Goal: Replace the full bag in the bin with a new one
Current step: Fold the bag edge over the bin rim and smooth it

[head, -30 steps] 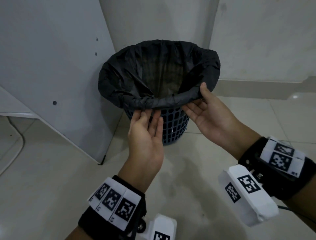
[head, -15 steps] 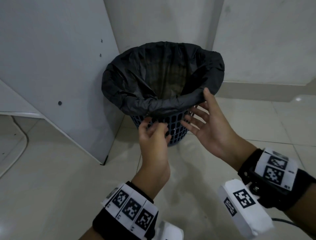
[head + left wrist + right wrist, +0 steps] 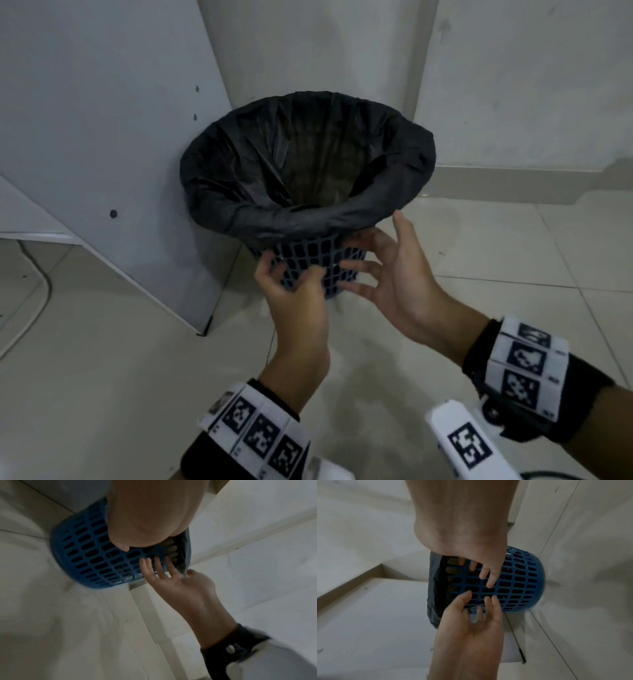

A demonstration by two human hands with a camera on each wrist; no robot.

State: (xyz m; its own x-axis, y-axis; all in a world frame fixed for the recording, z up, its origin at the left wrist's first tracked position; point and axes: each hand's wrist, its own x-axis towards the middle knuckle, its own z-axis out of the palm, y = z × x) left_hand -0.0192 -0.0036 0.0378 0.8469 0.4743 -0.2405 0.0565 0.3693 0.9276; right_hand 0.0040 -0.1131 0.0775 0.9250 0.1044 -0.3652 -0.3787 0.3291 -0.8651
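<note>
Both hands have dropped off the bag's folded edge: left hand point(image 3: 294, 291) loosely curled, right hand point(image 3: 394, 274) spread, both empty at the bin point(image 3: 308, 260) wall mid-frame. The bag point(image 3: 308, 164) looks fitted; the job seems nearly done.

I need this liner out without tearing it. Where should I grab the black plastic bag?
Grip the black plastic bag at its cuff folded over the blue lattice bin's rim, from the near side, fingers hooking up under the loose hanging edge.
</note>
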